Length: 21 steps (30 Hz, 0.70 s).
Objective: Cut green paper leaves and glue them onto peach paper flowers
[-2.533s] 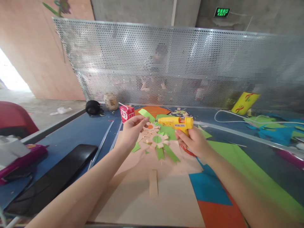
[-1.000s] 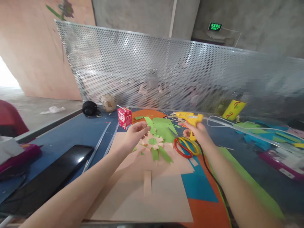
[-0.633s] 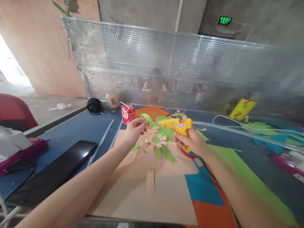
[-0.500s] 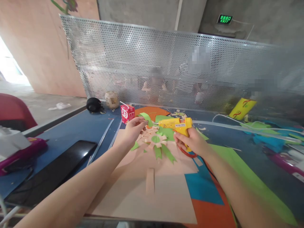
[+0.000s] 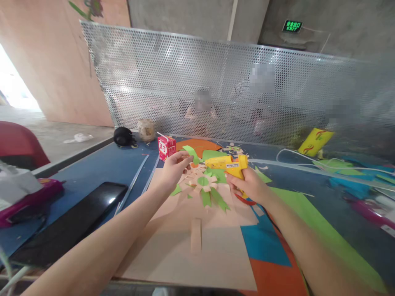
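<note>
My right hand (image 5: 251,186) grips a yellow glue gun (image 5: 226,163) whose nozzle points left toward my left hand. Between finger and thumb, my left hand (image 5: 173,169) pinches a green paper strip (image 5: 191,152) just above a paper flower (image 5: 203,183). The flower is made of beige petals with a green centre and green leaves, and it lies on a beige sheet (image 5: 197,242). A loose beige strip (image 5: 195,240) rests on that sheet nearer to me. Red scissor handles (image 5: 245,200) peek out under my right hand.
A red drink carton (image 5: 166,146), a coconut (image 5: 146,130) and a black round object (image 5: 122,136) stand at the back left. A black tablet (image 5: 74,220) lies left. Green, blue and orange paper sheets cover the right. A perforated metal screen (image 5: 216,86) closes the back; people sit behind it.
My right hand brought the glue gun from the far right back over the flower, its nozzle now close to the green strip held in my left hand. The left hand has hardly moved.
</note>
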### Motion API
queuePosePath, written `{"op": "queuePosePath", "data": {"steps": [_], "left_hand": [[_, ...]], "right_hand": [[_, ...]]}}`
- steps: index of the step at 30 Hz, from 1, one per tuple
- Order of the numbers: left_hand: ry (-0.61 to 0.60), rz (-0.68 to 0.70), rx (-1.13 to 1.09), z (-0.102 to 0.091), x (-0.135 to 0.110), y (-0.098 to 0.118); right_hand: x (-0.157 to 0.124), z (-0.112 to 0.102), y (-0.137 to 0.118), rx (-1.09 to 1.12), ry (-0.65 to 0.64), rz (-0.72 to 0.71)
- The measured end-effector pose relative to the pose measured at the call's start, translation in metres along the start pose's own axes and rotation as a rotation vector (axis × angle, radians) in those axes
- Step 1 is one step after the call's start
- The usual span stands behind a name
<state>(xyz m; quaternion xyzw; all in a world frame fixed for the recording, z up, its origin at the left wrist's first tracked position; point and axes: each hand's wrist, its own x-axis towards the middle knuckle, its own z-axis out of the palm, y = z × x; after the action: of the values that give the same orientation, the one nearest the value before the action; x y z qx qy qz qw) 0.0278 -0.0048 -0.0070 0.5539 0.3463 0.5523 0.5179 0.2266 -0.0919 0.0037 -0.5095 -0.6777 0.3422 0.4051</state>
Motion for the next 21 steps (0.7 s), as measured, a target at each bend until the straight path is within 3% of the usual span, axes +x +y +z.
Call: {"op": "queuePosePath", "data": {"steps": [10, 21], "left_hand": [[-0.018, -0.013, -0.011, 0.0, -0.0004, 0.0009], [-0.086, -0.103, -0.191, 0.002, -0.0031, 0.0063]], "right_hand": [[0.0009, -0.0006, 0.0009, -0.025, 0.039, 0.025], [0.002, 0.0001, 0.001, 0.04, 0.023, 0.057]]}}
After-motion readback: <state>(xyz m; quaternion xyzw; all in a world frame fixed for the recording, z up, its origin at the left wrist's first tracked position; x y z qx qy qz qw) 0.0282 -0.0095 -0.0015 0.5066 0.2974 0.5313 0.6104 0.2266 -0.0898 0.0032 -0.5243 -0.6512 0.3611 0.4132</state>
